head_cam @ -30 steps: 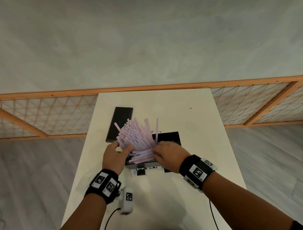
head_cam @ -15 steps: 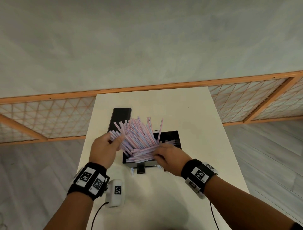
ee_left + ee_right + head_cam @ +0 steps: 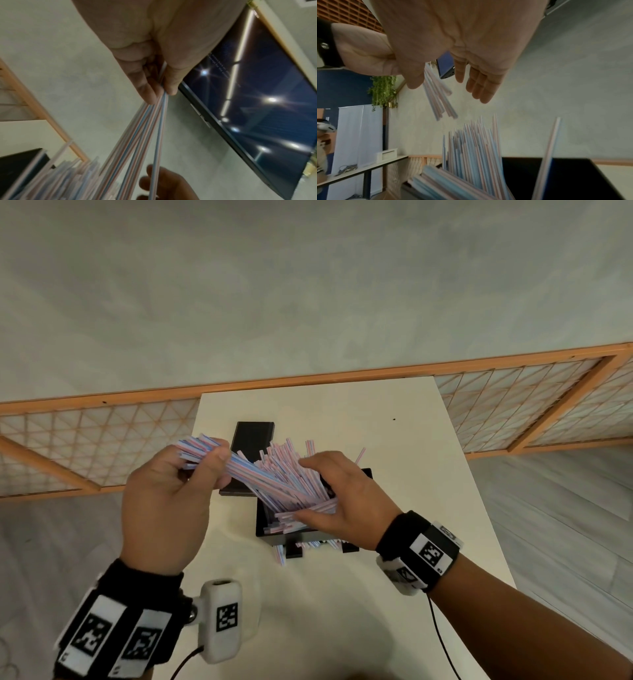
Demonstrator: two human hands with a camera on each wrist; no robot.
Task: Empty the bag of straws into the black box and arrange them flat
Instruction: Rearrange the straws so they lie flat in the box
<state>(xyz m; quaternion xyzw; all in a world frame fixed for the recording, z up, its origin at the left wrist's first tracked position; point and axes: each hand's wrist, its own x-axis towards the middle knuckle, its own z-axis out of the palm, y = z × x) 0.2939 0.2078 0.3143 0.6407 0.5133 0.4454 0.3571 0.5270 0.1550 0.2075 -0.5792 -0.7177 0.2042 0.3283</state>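
A heap of pink-and-blue striped straws stands slanted in the open black box at the middle of the white table; the same straws fan upward in the right wrist view. My left hand grips a bundle of straws raised up and left of the box, its lower ends still among the heap. The left wrist view shows my left hand pinching that bundle. My right hand is spread around the heap's right side, fingers straight, gripping nothing.
A black lid lies flat behind and left of the box. A few loose straws and a small black piece lie on the table by the box's near wall. A wooden lattice screen runs behind the table.
My left hand has closed on a bundle and lifted it up and to the left. My right hand has risen from the box's near end to the heap's right side.
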